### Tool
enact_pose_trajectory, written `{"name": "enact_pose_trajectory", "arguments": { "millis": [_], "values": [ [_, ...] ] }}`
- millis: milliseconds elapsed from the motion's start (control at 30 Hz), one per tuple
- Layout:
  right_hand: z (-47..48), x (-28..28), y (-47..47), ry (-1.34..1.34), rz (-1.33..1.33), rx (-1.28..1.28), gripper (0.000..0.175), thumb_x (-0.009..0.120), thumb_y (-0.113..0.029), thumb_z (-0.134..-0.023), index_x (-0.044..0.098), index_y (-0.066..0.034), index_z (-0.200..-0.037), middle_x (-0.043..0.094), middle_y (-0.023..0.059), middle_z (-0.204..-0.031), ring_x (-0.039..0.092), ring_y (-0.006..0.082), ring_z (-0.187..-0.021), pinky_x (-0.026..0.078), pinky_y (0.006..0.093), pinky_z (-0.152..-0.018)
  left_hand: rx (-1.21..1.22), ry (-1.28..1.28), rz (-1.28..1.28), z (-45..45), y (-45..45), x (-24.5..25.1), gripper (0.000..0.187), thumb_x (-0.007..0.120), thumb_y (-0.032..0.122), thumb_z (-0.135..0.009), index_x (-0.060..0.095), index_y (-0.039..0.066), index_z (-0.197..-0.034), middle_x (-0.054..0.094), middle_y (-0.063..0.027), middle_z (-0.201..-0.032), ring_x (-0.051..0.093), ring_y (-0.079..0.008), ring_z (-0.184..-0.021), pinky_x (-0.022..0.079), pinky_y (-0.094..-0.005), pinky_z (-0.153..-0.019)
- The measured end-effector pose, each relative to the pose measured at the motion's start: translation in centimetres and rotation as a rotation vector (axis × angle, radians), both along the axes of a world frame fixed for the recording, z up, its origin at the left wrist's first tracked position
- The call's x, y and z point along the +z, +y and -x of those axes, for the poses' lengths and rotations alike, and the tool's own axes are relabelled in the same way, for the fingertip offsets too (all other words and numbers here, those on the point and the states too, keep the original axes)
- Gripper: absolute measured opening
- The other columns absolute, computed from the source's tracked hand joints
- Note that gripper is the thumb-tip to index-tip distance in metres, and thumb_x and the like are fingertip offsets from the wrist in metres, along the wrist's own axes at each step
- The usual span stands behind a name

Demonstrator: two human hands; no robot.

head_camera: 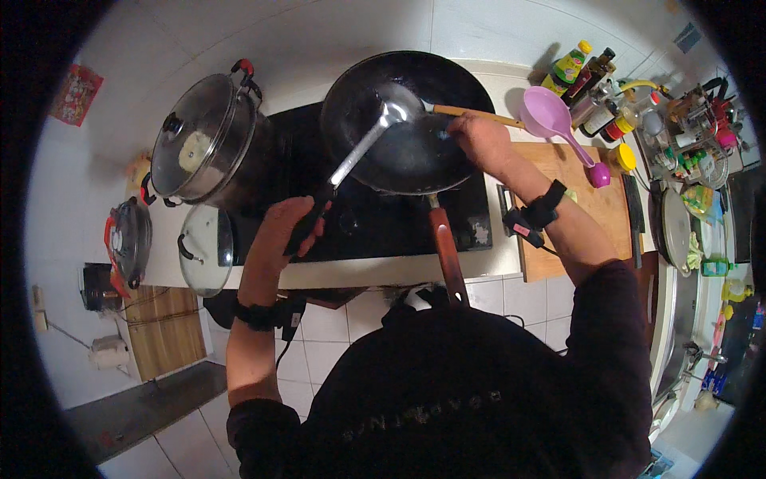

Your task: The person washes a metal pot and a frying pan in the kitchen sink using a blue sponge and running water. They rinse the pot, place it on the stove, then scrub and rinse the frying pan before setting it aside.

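Note:
My left hand (299, 224) grips the black handle of a metal cooking utensil (365, 146), a ladle or turner. Its shiny head is over the inside of a dark wok (407, 158). My right hand (482, 141) is at the wok's right side, close against a wooden-handled utensil (461, 112) that crosses the rim. Whether those fingers grip the handle is unclear, and they look blurred. The wok sits on a black glass cooktop (353, 230), its red-brown handle (446, 251) pointing toward me.
Left stands a lidded steamer pot (200, 141); a glass lid (206, 251) lies nearer me. On the right are a wooden cutting board (574, 221), a pink ladle (546, 114), a knife (634, 215) and several sauce bottles (589, 75). Farther right is a sink (682, 335).

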State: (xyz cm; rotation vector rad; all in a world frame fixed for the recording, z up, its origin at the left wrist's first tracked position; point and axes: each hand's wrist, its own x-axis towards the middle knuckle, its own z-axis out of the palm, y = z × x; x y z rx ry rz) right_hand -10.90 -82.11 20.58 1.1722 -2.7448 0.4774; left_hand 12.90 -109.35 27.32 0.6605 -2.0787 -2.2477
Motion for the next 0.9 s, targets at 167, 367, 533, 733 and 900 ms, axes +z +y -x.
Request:
{"name": "enact_pose_trajectory", "arguments": {
  "millis": [167, 367, 533, 733, 900],
  "values": [
    [0.3, -0.2, 0.0, -0.017, 0.176, -0.029, 0.016, 0.061, -0.008, -0.074, 0.065, -0.0077, -0.09, 0.061, 0.0136, -0.091, 0.06, 0.0336, -0.086, 0.049, 0.0411, -0.074, 0.015, -0.082, 0.196, -0.8, -1.8, -1.0, 0.029, 0.055, 0.028, -0.089, 0.065, 0.002, -0.096, 0.057, -0.002, -0.064, 0.046, -0.0077, -0.047, 0.034, -0.0216, -0.042],
    [-1.0, -0.7, -1.5, 0.005, -0.135, 0.0, 0.016, 0.06, -0.013, -0.075, 0.065, -0.0124, -0.091, 0.061, 0.012, -0.091, 0.061, 0.0319, -0.084, 0.05, 0.0418, -0.073, -0.087, -0.082, 0.775, -0.2, -0.6, -2.1, 0.03, 0.061, 0.024, -0.085, 0.065, 0.001, -0.103, 0.062, -0.0049, -0.069, 0.055, -0.0091, -0.056, 0.043, -0.0233, -0.05],
    [-1.9, -0.2, -2.1, 0.043, 0.088, -0.067, 0.019, 0.06, -0.011, -0.074, 0.065, -0.0132, -0.092, 0.061, 0.0113, -0.093, 0.062, 0.0305, -0.084, 0.05, 0.0431, -0.069, -0.12, 0.077, 0.987, -0.4, 0.3, -1.8, 0.03, 0.063, 0.022, -0.083, 0.065, 0.003, -0.107, 0.067, -0.0118, -0.087, 0.062, -0.0173, -0.074, 0.047, -0.0281, -0.07],
    [-2.2, -2.3, -3.1, -0.248, 0.66, -0.386, 0.015, 0.056, -0.012, -0.079, 0.065, -0.0121, -0.092, 0.063, 0.0163, -0.092, 0.06, 0.0347, -0.089, 0.049, 0.044, -0.077, -0.067, 0.125, 1.006, 1.5, 0.3, -2.9, 0.031, 0.061, 0.02, -0.086, 0.063, 0.004, -0.112, 0.065, -0.013, -0.104, 0.062, -0.0217, -0.093, 0.047, -0.031, -0.081],
    [-0.9, -3.2, -4.5, -0.489, 0.77, -0.559, 0.018, 0.058, -0.01, -0.079, 0.066, -0.0088, -0.096, 0.066, 0.0141, -0.088, 0.064, 0.029, -0.085, 0.052, 0.0429, -0.074, -0.077, 0.21, 1.15, 2.7, 1.6, -3.8, 0.032, 0.057, 0.024, -0.089, 0.061, 0.006, -0.115, 0.063, -0.0133, -0.109, 0.06, -0.0251, -0.097, 0.045, -0.0344, -0.086]
  ]
}}
